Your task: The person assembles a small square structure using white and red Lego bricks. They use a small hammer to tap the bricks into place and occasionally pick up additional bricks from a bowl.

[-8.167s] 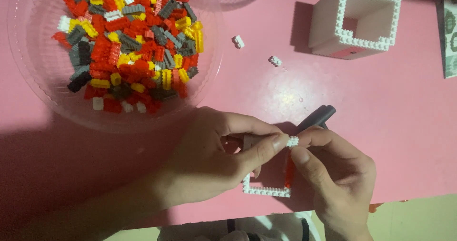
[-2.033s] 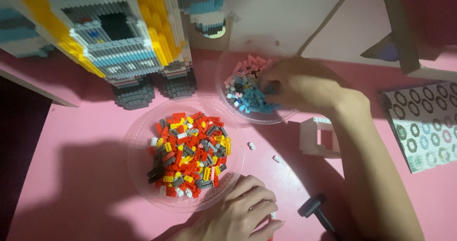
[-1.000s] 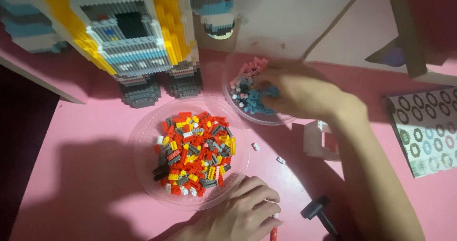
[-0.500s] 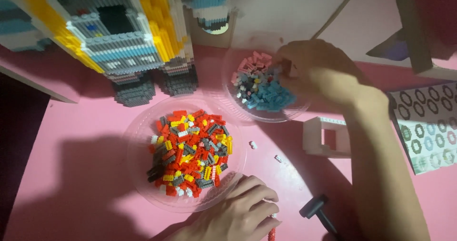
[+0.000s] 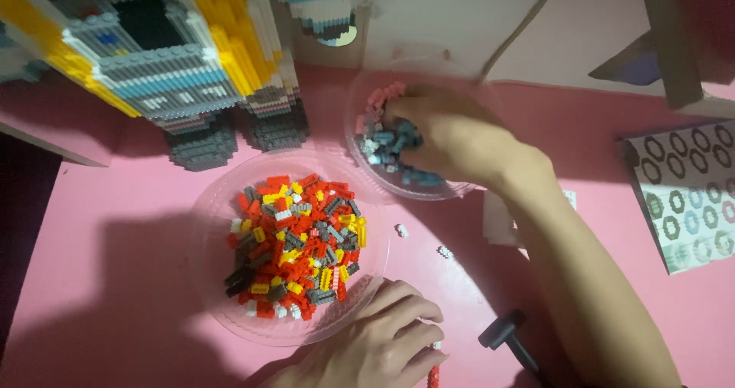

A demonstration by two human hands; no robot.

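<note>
Over the far bowl (image 5: 429,193) | my right hand (image 5: 452,139) digs among blue-grey bricks (image 5: 394,139), grip unclear | left hand (image 5: 375,346) rests curled on pink bench (image 5: 115,265), pinching small red piece (image 5: 435,374).

A large brick-built model (image 5: 164,58) in yellow, grey, white and light blue stands at ten to eleven o'clock on the pink table (image 5: 99,281). At three o'clock lies a sheet printed with ring shapes (image 5: 685,196). Two small white bricks (image 5: 400,230) and (image 5: 445,252) lie loose near the centre. A dark hammer-like tool (image 5: 507,336) rests at five o'clock. A brown board (image 5: 674,28) leans at one o'clock.
</note>
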